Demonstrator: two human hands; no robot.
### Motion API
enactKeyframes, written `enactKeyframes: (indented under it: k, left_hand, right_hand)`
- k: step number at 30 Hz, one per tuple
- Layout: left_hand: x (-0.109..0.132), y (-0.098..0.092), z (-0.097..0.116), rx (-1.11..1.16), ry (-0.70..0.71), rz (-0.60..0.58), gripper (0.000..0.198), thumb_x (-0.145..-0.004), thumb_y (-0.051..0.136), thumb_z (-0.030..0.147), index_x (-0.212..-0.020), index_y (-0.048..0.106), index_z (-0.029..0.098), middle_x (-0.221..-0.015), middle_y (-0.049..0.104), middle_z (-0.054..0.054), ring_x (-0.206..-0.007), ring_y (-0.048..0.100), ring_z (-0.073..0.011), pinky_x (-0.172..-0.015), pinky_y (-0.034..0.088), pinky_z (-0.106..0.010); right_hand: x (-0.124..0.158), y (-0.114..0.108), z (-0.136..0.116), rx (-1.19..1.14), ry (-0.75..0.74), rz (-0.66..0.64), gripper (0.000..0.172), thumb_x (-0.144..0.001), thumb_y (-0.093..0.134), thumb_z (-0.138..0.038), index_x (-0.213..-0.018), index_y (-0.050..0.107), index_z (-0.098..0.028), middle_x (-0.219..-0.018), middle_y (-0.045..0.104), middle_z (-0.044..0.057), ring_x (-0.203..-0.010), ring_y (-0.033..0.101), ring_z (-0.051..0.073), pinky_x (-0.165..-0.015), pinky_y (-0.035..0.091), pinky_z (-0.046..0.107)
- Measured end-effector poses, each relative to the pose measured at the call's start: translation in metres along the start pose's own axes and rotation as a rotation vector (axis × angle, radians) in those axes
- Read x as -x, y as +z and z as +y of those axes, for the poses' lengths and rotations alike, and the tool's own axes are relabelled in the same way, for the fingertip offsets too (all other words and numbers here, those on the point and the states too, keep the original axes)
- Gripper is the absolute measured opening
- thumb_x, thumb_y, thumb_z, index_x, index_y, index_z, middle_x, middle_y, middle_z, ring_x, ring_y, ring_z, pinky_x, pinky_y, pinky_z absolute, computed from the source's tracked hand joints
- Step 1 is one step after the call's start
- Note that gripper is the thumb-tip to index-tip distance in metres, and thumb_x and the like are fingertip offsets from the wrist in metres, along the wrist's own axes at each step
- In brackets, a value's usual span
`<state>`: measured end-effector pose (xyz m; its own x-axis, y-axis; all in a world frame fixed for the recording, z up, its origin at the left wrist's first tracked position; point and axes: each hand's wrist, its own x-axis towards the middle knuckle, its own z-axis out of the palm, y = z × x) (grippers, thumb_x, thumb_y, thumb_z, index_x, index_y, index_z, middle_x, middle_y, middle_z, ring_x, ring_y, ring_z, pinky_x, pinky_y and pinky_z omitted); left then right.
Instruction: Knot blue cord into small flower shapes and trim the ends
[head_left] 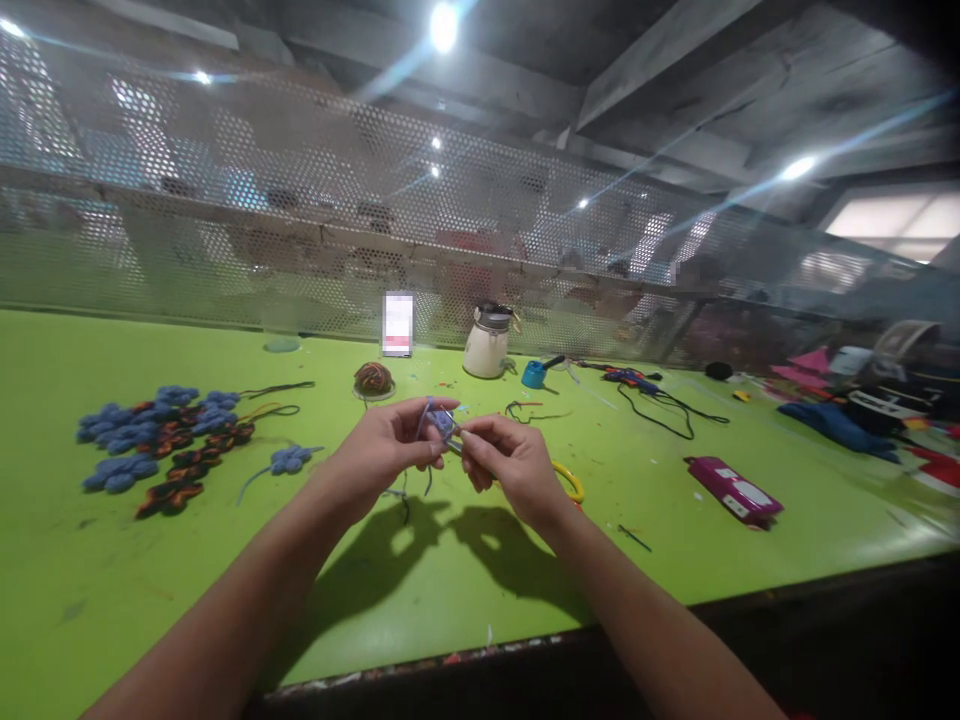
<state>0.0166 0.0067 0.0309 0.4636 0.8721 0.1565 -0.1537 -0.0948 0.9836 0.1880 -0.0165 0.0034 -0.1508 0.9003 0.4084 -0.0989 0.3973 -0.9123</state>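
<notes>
Two bare hands meet in the head view above the green tabletop (225, 620). The left hand (386, 440) pinches a small blue crochet piece (442, 424) between thumb and fingers, with a strand of blue yarn (423, 415) looped near its index finger. The right hand (514, 460) closes its fingertips on a slim metallic tool, probably a crochet hook (453, 444), whose far end meets the piece.

To work this stitch well, the left hand should pinch close to the working edge and hold the strand lightly taut, neither slack nor strained. The right hand would do best to turn the tool with small finger movements, catching the whole strand without splitting it, and to leave the loop loose enough to pass through. The dangling yarn tail (428, 482) should stay clear of the tool.

The tool's tip and the individual stitches are too small to make out, and fingers cover part of the piece. The yellow ring (573, 482) is partly hidden behind the right hand, and the phone screen (397, 323) is pixelated beyond reading.
</notes>
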Motion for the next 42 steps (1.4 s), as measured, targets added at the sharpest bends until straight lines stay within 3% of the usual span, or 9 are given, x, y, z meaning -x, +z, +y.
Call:
enactKeyframes:
  k: [4,8,14,17,22,29,34,42]
  left_hand:
    - [-0.001,0.002,-0.003,-0.147,0.048,-0.024,0.08,-0.068,0.067,0.013,-0.141,0.035,0.016,-0.061,0.056,0.005,-0.057,0.055,-0.0121,-0.062,0.045,-0.029]
    - [0.0,0.003,-0.006,-0.278,0.119,-0.009,0.087,-0.072,0.062,0.011,-0.147,0.021,0.028,-0.062,0.055,0.006,-0.059,0.056,-0.0127,-0.065,0.047,-0.03]
    - [0.002,0.006,-0.005,-0.508,0.192,0.052,0.079,-0.075,0.058,0.011,-0.145,0.027,0.03,-0.062,0.056,0.005,-0.058,0.054,-0.0117,-0.061,0.043,-0.026]
    - [0.0,0.006,-0.005,-0.399,0.161,0.037,0.078,-0.073,0.06,0.013,-0.144,0.029,0.025,-0.064,0.057,0.004,-0.06,0.056,-0.0123,-0.059,0.044,-0.026]
    - [-0.001,0.002,-0.001,-0.072,-0.006,-0.016,0.088,-0.065,0.071,0.014,-0.143,0.029,0.016,-0.069,0.061,0.001,-0.065,0.064,-0.0169,-0.062,0.049,-0.031]
    - [0.003,0.001,0.007,0.144,-0.121,-0.011,0.08,-0.061,0.068,0.007,-0.135,0.038,0.008,-0.075,0.065,-0.004,-0.069,0.067,-0.0203,-0.065,0.05,-0.031]
    - [0.002,0.002,0.008,0.173,-0.141,0.025,0.07,-0.063,0.063,0.009,-0.13,0.041,0.002,-0.073,0.065,-0.006,-0.063,0.066,-0.0194,-0.061,0.051,-0.03]
    - [0.002,0.001,0.007,0.136,-0.114,0.022,0.066,-0.07,0.066,0.015,-0.131,0.042,0.006,-0.074,0.065,-0.005,-0.06,0.064,-0.0158,-0.058,0.049,-0.028]
  right_hand:
    - [-0.003,-0.001,0.001,0.005,0.04,-0.031,0.029,-0.078,0.066,-0.032,-0.101,0.064,-0.014,-0.056,0.056,-0.005,-0.037,0.045,0.005,-0.037,0.039,0.019]
    - [-0.003,-0.002,0.001,0.002,0.114,-0.074,0.035,-0.077,0.066,-0.032,-0.107,0.064,-0.014,-0.054,0.055,-0.005,-0.038,0.046,0.005,-0.037,0.039,0.018]
    - [-0.005,-0.002,0.007,-0.051,0.15,-0.053,0.037,-0.075,0.069,-0.032,-0.107,0.065,-0.014,-0.054,0.056,-0.005,-0.037,0.046,0.005,-0.038,0.041,0.02]
    - [-0.005,-0.001,0.008,-0.073,0.15,-0.006,0.037,-0.075,0.069,-0.033,-0.106,0.066,-0.014,-0.054,0.056,-0.005,-0.038,0.046,0.005,-0.04,0.042,0.02]
    - [-0.005,-0.003,0.005,-0.089,0.122,0.044,0.033,-0.075,0.069,-0.031,-0.104,0.068,-0.016,-0.055,0.058,-0.004,-0.038,0.046,0.005,-0.04,0.041,0.02]
    - [-0.004,-0.005,0.004,-0.109,0.117,0.04,0.031,-0.076,0.069,-0.03,-0.103,0.068,-0.015,-0.056,0.059,-0.003,-0.038,0.046,0.005,-0.04,0.041,0.02]
    - [-0.004,-0.004,0.001,-0.102,0.128,0.032,0.031,-0.075,0.069,-0.03,-0.103,0.068,-0.015,-0.055,0.058,-0.003,-0.037,0.045,0.005,-0.039,0.041,0.02]
    - [-0.004,-0.004,-0.001,-0.121,0.147,0.018,0.034,-0.074,0.069,-0.031,-0.104,0.067,-0.014,-0.055,0.058,-0.004,-0.038,0.046,0.005,-0.039,0.041,0.02]
